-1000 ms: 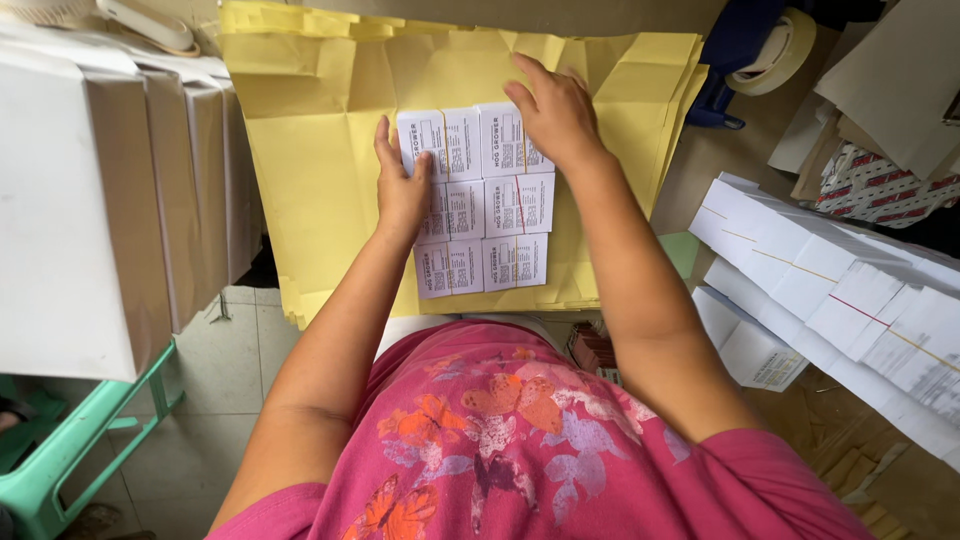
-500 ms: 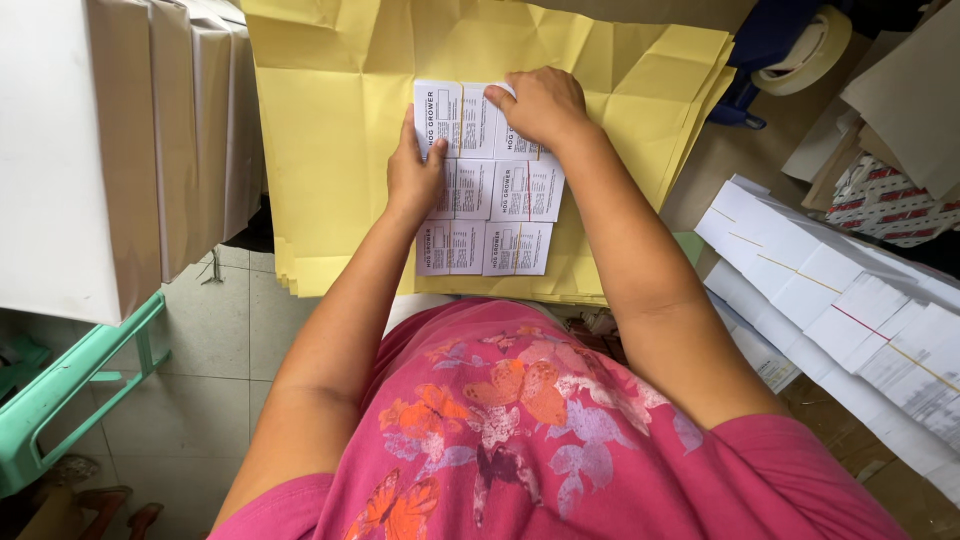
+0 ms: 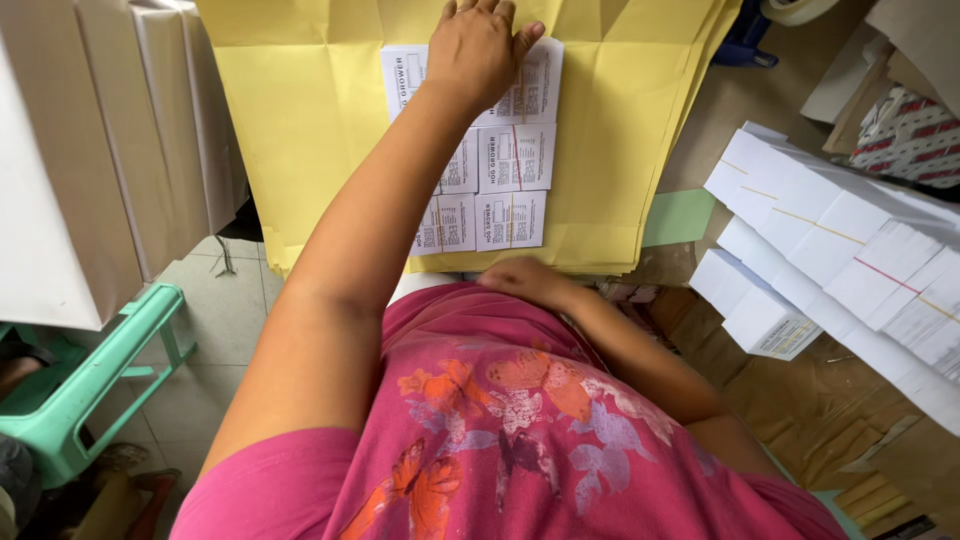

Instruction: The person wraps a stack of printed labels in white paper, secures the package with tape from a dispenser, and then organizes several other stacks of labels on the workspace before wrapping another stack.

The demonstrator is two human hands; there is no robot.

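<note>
Soft, even daylight fills the scene, with no harsh glare. The yellow paper sheets (image 3: pixel 300 120) around the left hand (image 3: pixel 478 50) are bright and sharply focused. The left forearm casts only a faint shadow just beside it. Nearest the camera, the pink shirt (image 3: pixel 520 430) looks slightly soft, and straight edges bow towards the frame's borders.

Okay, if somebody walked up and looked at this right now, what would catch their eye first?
Most likely the big stack of yellow paper sheets spread across the top of the view, with a block of white printed leaflets lying on it. The left hand presses flat on the leaflets' top edge, while the right hand rests at the near edge of the yellow stack, by the pink flowered shirt. To the right lie banded white paper bundles.
</note>
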